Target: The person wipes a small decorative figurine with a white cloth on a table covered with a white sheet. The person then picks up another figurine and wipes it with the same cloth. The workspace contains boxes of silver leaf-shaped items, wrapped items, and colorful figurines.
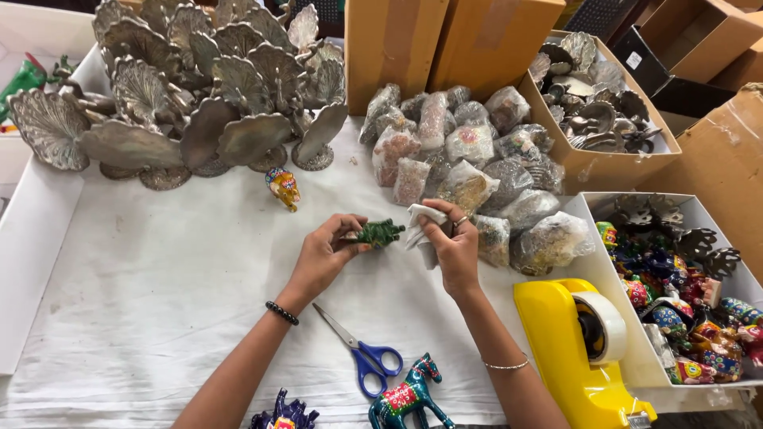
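The fingers (347,238) of the left hand (322,256) were closed in a pinch on a small green figurine (380,233), holding it up off the bench (159,270), level and turned toward the other hand, probably so it could be wrapped. The right hand (451,242) had its fingers (435,213) curled shut around a crumpled piece of white wrapping (417,226), held just beside the figurine and touching its end. Below the hands lay blue-handled scissors (362,349) and a painted teal horse (407,395), within easy reach. To the right stood a yellow tape dispenser (576,349), handy for sealing. Behind the hands sat a heap of bagged items (469,171), and farther left a painted elephant figurine (283,187) before a cluster of metal peacocks (199,87).
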